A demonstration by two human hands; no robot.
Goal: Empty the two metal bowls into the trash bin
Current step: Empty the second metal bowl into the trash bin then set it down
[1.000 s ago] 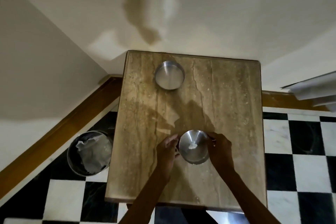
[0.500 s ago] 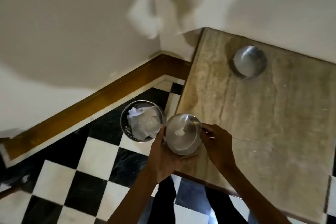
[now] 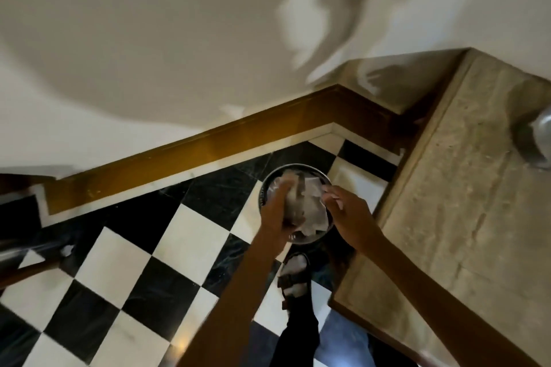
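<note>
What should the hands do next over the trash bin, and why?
Probably finish tipping and give a small shake. Both hands, left and right, are over the trash bin, but blur hides the bowl. The second bowl waits on the table.

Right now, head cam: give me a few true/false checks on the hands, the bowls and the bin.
1. Both the left hand and the right hand are above the trash bin. True.
2. The trash bin stands on the table. False: it is on the checkered floor, beside the table.
3. The bin holds crumpled white paper. True.
4. The second bowl lies on the floor. False: it sits on the table, cut off by the right edge of the view.
5. The held bowl is sharp and upright. False: it is motion-blurred between the hands, so its tilt is unclear.
</note>
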